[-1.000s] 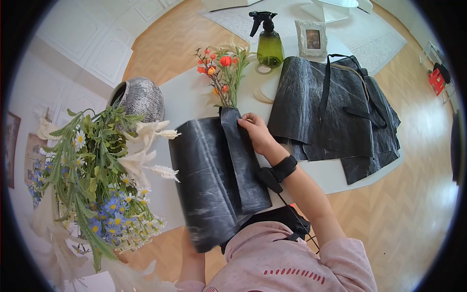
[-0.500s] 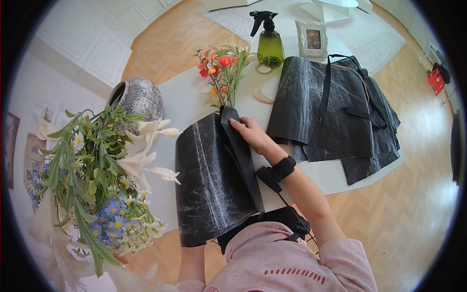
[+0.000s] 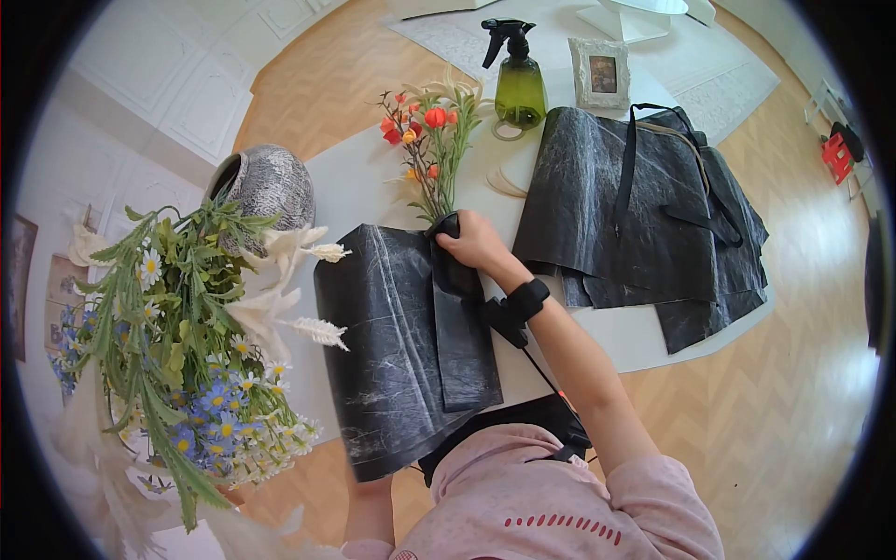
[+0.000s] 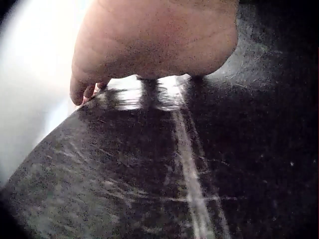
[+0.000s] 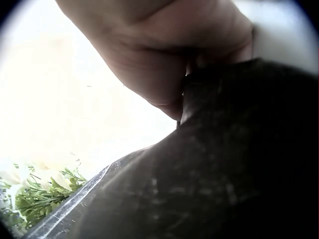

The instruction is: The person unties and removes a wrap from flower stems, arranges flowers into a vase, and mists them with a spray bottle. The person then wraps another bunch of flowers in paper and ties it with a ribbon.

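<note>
A black creased sheet with a folded strip along its right side lies in front of the torso. My right hand pinches the strip's top end, just below the stems of a red and orange flower bunch. In the right wrist view the curled fingers of the right hand grip the dark material's edge. The head view shows only my left forearm, its hand hidden under the sheet's lower part. The left wrist view shows the left hand against the black sheet, most fingers out of sight.
At the left are a silvery textured vase and a large bouquet with blue and white flowers. Behind stand a green spray bottle and a framed picture. Another black material with straps lies on the right of the white table.
The sheet's left part has swung left and flattened, and its strip has folded over at the top. My right hand has shifted slightly, still gripping the strip.
</note>
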{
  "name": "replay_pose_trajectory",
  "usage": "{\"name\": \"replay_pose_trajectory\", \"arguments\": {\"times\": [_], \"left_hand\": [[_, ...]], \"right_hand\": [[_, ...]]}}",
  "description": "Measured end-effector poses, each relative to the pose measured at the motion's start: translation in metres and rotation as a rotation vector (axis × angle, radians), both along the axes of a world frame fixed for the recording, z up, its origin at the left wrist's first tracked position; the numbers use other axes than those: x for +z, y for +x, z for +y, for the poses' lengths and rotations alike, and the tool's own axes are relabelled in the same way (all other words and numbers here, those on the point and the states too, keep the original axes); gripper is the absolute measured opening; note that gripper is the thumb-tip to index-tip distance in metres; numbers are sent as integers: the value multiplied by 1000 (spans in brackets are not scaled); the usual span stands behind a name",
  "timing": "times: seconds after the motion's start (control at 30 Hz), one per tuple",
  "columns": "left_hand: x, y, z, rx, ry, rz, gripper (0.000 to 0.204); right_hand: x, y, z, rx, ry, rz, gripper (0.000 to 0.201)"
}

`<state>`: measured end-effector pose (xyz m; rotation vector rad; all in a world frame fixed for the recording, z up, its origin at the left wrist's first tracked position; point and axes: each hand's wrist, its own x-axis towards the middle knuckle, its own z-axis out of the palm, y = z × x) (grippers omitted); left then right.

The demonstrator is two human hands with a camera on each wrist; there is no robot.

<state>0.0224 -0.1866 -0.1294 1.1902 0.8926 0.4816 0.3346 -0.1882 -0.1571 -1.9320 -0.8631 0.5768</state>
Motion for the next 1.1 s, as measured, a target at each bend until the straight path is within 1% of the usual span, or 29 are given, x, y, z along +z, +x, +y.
{"name": "replay_pose_trajectory", "arguments": {"times": [0.03, 0.1, 0.17, 0.27, 0.33, 0.37, 0.4, 0.43, 0.47, 0.53, 0.57, 0.6, 0.63, 0.67, 0.73, 0.8, 0.83, 0.87, 0.9, 0.93, 1.0, 1.03, 1.07, 1.1], "left_hand": [[0, -1, 2, 12, -7, -5, 46], [0, 4, 2, 38, -17, -15, 45], [-5, -29, -9, 66, -29, -26, 45], [-7, -42, -9, 100, -47, -46, 45], [-8, -45, -7, 119, -63, -56, 45], [-9, -47, -8, 128, -70, -60, 45], [-11, -53, -18, 136, -76, -63, 44], [-11, -53, -13, 145, -82, -66, 44], [-9, -49, -4, 152, -88, -69, 44], [1, -35, 27, 168, -103, -71, 44], [6, -26, 43, 178, -110, -72, 44], [10, -19, 56, 188, -115, -72, 44], [13, -14, 62, 199, -120, -73, 44], [12, -8, 60, 210, -125, -74, 44], [15, -36, 69, 231, -135, -77, 44], [16, -41, 71, 247, -145, -78, 43], [8, -58, 78, 244, -145, -75, 43], [-5, -87, 92, 213, -8, 155, 40], [-3, -93, 96, 180, 131, 384, 37], [-7, -97, 93, 181, 131, 385, 37], [13, -71, 59, 65, 827, 1015, 25], [22, -58, 49, 50, 937, 960, 16], [34, -41, 39, 52, 936, 962, 16], [46, -21, 28, -58, 891, 847, 17]], "right_hand": [[0, -2, 0, -2, -24, -79, 42], [-2, -1, 2, 4, -39, -90, 40], [-2, 0, 3, 13, -56, -102, 38], [4, 2, 0, 17, -82, -80, 39], [8, 5, -3, 43, -65, 24, 41], [4, 6, -3, 41, -66, 26, 41], [0, 8, -2, 26, -35, 81, 43], [-5, 9, -2, 12, -4, 136, 45], [-4, 10, -3, 9, -3, 138, 45], [-1, 11, -5, -7, 32, 294, 49], [2, 10, -8, -9, 32, 298, 49], [6, 8, -10, -12, 46, 306, 53], [7, 7, -11, -15, 61, 314, 58], [6, 7, -10, -15, 62, 318, 58], [2, 8, -7, 1, 36, 284, 61], [5, 7, -6, -6, 14, 248, 61], [6, 6, -7, -8, -10, 207, 60], [5, 6, -6, -8, -9, 210, 60], [4, 5, -6, -11, 2, 207, 59], [3, 4, -5, -13, 12, 203, 58], [5, 4, -7, -9, 12, 197, 58], [6, 3, -7, -7, 14, 190, 57], [5, 3, -8, -4, 13, 191, 57], [4, 3, -8, -10, 49, 176, 56]]}}
